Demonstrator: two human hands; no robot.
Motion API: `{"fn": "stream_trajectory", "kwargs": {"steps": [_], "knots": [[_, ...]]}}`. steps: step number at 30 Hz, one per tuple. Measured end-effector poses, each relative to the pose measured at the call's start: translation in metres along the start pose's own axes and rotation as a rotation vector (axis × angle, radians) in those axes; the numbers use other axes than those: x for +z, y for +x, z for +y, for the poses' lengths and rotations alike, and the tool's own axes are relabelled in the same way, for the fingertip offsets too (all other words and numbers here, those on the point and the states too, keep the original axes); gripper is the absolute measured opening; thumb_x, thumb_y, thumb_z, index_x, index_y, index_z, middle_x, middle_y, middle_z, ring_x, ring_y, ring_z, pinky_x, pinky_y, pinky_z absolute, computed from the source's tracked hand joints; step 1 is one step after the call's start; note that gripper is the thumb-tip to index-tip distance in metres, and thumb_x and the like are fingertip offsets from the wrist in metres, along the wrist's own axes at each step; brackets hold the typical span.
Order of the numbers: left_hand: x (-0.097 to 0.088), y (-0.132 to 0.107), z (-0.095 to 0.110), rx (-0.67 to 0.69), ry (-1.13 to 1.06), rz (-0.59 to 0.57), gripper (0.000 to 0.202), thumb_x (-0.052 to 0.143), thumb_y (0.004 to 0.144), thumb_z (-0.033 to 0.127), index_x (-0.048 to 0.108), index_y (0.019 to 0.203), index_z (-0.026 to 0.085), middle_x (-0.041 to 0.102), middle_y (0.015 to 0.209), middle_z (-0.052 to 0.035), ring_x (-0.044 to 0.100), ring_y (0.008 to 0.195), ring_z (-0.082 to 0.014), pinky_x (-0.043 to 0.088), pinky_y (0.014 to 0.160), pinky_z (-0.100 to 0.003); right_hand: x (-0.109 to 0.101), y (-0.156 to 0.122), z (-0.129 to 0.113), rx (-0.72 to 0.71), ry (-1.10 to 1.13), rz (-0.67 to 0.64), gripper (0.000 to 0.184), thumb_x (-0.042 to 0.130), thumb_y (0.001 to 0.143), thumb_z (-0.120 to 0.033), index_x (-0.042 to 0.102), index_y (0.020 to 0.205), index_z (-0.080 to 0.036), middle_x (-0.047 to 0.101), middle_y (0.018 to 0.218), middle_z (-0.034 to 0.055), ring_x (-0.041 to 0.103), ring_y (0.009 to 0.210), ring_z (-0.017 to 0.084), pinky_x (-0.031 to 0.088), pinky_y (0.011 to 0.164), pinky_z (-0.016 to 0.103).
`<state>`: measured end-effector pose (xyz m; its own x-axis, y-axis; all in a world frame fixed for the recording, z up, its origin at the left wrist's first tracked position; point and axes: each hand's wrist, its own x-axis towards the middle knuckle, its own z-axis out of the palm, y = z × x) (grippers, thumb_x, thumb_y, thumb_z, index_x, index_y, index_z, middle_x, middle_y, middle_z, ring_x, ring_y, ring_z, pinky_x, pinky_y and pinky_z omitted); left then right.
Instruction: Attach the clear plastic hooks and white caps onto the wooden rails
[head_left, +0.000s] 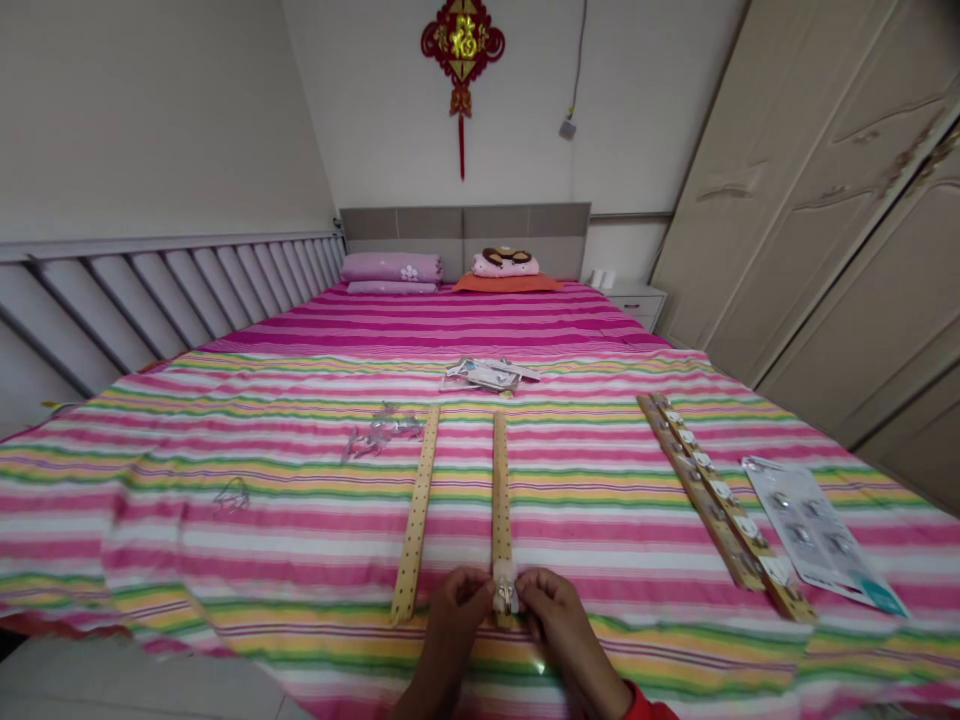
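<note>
head view: left hand (459, 605), right hand (556, 608), grip on hook (505, 593); striped bedspread (300, 540), bedside wardrobe (817, 210).

Soft, dim light is spreading evenly, a small glint is showing over the striped sheet (585, 500), and lens distortion is tilting the wardrobe (810, 200) and stretching the railing (162, 292).

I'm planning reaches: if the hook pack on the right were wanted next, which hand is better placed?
Probably the right hand: it is nearer the hook pack, and the left hand would have to cross past it. Both are at the hook on the perforated strip.
</note>
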<state>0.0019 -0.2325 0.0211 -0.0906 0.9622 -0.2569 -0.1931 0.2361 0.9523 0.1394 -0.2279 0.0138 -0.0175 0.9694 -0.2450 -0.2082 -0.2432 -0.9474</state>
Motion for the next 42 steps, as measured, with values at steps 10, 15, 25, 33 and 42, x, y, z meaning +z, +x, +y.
{"fn": "stream_trajectory", "kwargs": {"steps": [10, 15, 25, 33, 42], "knots": [[0.000, 0.002, -0.007, 0.010, 0.028, 0.039, 0.031, 0.078, 0.050, 0.040, 0.063, 0.060, 0.014, 0.062, 0.050, 0.0007, 0.053, 0.047, -0.0118, 0.039, 0.049, -0.023, 0.000, 0.002, 0.010, 0.016, 0.023, -0.001, 0.029, 0.066, 0.058, -0.042, 0.053, 0.052, -0.017, 0.047, 0.038, -0.0071, 0.031, 0.027, 0.004, 0.017, 0.033, 0.019], [-0.001, 0.004, -0.012, 0.009, 0.029, 0.020, 0.029, 0.076, 0.054, 0.038, 0.063, 0.061, 0.014, 0.062, 0.050, 0.0003, 0.053, 0.048, -0.0122, 0.039, 0.049, -0.024, 0.001, 0.003, 0.011, 0.018, 0.026, 0.002, 0.031, 0.068, 0.057, -0.044, 0.051, 0.050, -0.018, 0.043, 0.035, -0.0083, 0.029, 0.027, 0.004, 0.016, 0.033, 0.019], [0.002, 0.006, -0.015, -0.050, 0.005, 0.074, 0.025, 0.075, 0.048, 0.033, 0.059, 0.057, 0.016, 0.060, 0.048, 0.0012, 0.053, 0.046, -0.0134, 0.039, 0.048, -0.025, -0.005, 0.009, 0.024, -0.016, -0.053, 0.014, 0.037, 0.070, 0.057, -0.048, 0.049, 0.048, -0.019, 0.043, 0.036, -0.0070, 0.032, 0.031, 0.006, 0.019, 0.035, 0.021], [0.002, 0.011, -0.020, -0.083, -0.004, 0.091, 0.023, 0.073, 0.047, 0.031, 0.058, 0.058, 0.016, 0.059, 0.047, 0.0022, 0.052, 0.045, -0.0127, 0.038, 0.047, -0.025, -0.010, 0.012, 0.025, -0.103, -0.204, 0.066, 0.042, 0.071, 0.059, -0.053, 0.047, 0.046, -0.021, 0.044, 0.038, -0.0052, 0.036, 0.039, 0.009, 0.026, 0.040, 0.023], [-0.009, -0.001, 0.009, 0.138, 0.176, 0.093, 0.031, 0.069, 0.062, 0.046, 0.059, 0.063, 0.017, 0.054, 0.051, 0.0030, 0.048, 0.049, -0.0111, 0.035, 0.049, -0.022, -0.013, 0.009, 0.002, -0.243, -0.261, 0.086, 0.047, 0.063, 0.070, -0.058, 0.039, 0.050, -0.022, 0.033, 0.051, -0.0058, 0.031, 0.051, 0.012, 0.028, 0.048, 0.025]]}}
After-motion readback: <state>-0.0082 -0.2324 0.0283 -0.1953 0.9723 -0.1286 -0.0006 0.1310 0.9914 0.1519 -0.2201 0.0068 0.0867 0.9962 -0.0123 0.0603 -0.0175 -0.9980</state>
